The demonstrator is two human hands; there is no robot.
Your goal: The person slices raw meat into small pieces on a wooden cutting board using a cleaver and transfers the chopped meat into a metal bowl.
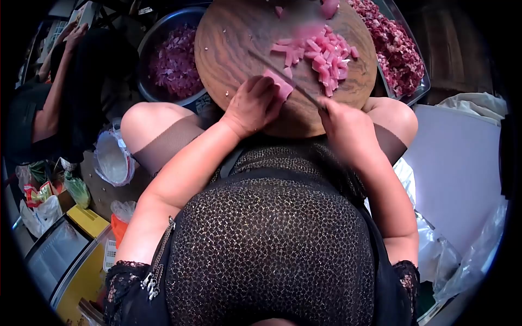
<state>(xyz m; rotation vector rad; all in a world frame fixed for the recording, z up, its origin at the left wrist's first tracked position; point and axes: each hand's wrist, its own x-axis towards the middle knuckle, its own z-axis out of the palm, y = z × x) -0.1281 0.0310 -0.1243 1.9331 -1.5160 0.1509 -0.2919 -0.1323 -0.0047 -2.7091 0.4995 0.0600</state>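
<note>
On a wooden board (228, 46), the left hand (249, 104) grips meat (282, 87), likely soft, slippery, best held from above, while the right hand (349, 127) clutches a knife (300, 90).

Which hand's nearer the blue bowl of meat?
Left. The left hand, on a meat piece on the board, is right of the bowl and nearer the body; the right hand, gripping the knife, is much farther right.

Head-worn camera facing forward-down; torso (272, 233) close below, wooden board (231, 38) beyond.
</note>
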